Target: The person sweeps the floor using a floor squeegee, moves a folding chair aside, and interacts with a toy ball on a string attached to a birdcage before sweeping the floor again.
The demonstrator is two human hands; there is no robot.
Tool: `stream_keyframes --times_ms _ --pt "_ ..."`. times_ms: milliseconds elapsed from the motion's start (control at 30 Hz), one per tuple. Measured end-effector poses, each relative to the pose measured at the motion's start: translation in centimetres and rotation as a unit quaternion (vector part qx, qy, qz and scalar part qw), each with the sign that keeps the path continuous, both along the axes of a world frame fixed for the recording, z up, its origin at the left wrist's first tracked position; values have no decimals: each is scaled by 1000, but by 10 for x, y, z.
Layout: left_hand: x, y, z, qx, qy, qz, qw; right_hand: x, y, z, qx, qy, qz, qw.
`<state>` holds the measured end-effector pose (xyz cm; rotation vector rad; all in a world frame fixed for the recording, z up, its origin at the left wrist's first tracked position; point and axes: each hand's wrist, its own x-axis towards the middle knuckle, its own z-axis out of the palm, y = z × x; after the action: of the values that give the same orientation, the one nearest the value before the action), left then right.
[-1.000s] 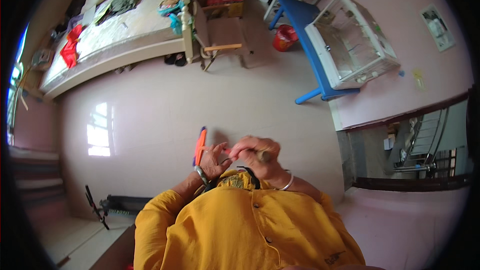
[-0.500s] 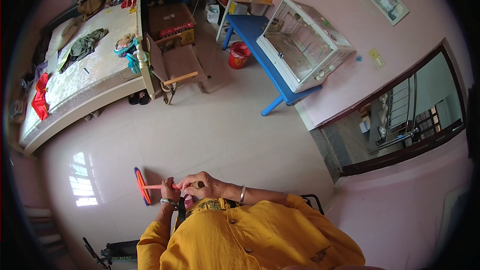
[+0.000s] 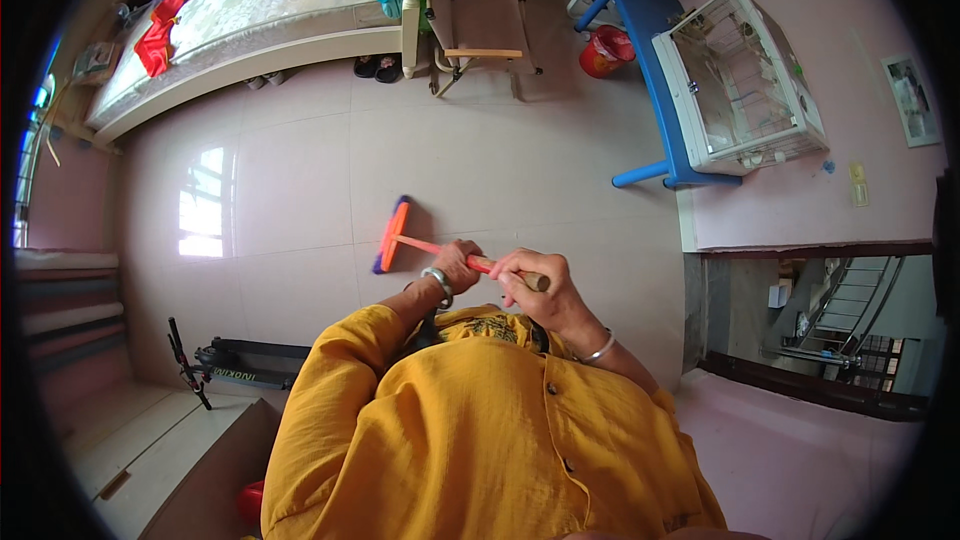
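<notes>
A broom (image 3: 392, 238) with an orange head and purple-blue ends rests its head on the tiled floor, ahead of me and a little to the left. Its reddish handle slants up toward my body. My left hand (image 3: 456, 266) is closed round the handle lower down, a silvery bangle at its wrist. Nearer the wooden-looking top end, my right hand (image 3: 538, 288) grips the same handle, with the tip poking out past the fingers. Both forearms come out of mustard-yellow sleeves.
A bed (image 3: 260, 55) stands at the far left, with shoes (image 3: 378, 67) under its edge. Beside it is a folding chair (image 3: 487, 40). A red bucket (image 3: 606, 52) sits by a blue table (image 3: 655, 90) bearing a white cage (image 3: 735, 85). A doorway opens right; a folded black frame (image 3: 250, 362) lies near left.
The view has turned, so the room appears shifted right and up. Both hands still hold the broom handle. The broom head now shows farther ahead of my body.
</notes>
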<state>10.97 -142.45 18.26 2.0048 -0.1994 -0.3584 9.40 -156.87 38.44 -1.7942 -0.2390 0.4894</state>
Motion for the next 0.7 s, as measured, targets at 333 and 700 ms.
stream_keyframes --times_ms 333,700 --pt "-1 -21 -9 -49 -100 -121 986 -10 -6 42 -3 -107 3 994" --pt "32 53 -4 208 -15 48 977 3 18 -52 123 24 -24 992"
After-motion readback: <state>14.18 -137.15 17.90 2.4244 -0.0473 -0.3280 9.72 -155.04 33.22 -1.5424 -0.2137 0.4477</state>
